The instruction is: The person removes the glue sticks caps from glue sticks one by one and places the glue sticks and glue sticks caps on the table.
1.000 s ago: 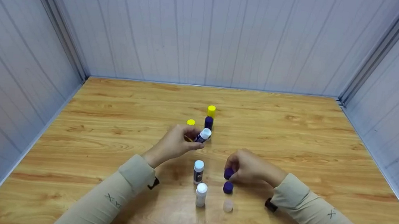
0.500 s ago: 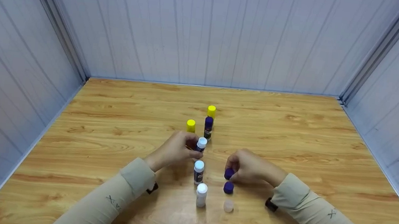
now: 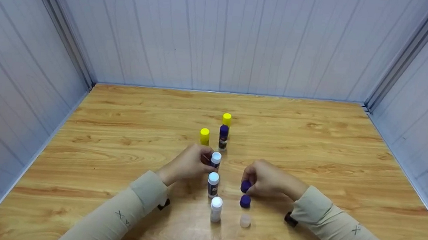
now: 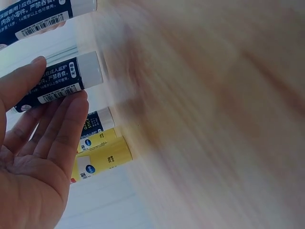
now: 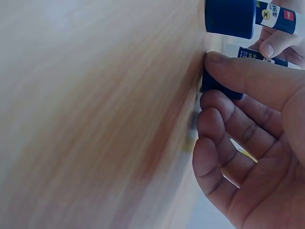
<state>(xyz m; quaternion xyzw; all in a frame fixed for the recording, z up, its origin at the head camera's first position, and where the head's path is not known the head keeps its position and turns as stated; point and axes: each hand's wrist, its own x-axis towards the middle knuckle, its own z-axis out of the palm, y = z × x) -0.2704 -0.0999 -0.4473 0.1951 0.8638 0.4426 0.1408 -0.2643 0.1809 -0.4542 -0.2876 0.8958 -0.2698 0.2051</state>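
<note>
My left hand [image 3: 192, 162] grips a glue stick [image 3: 216, 159] with a dark blue label and no cap. In the left wrist view the thumb and fingers are around the label of this glue stick [image 4: 62, 82], its base at the tabletop. My right hand [image 3: 269, 178] pinches a dark blue cap [image 5: 220, 86] at the table surface. Just in front of it sits a second dark blue cap [image 3: 245, 201]. Nearer the front, an uncapped blue-labelled glue stick [image 3: 213, 185] and a white glue stick [image 3: 216, 210] stand upright, with a translucent cap [image 3: 245, 221] to their right.
Behind the left hand stand a yellow glue stick [image 3: 204, 136], a dark blue capped glue stick [image 3: 223, 138] and another yellow one [image 3: 227, 119]. The wooden table [image 3: 335, 150] is bounded by pale panel walls [image 3: 224, 32] at the back and both sides.
My left hand has lowered the tilted glue stick and brought it nearer, upright, in line behind the other uncapped one. The right hand has stayed in place on its cap.
</note>
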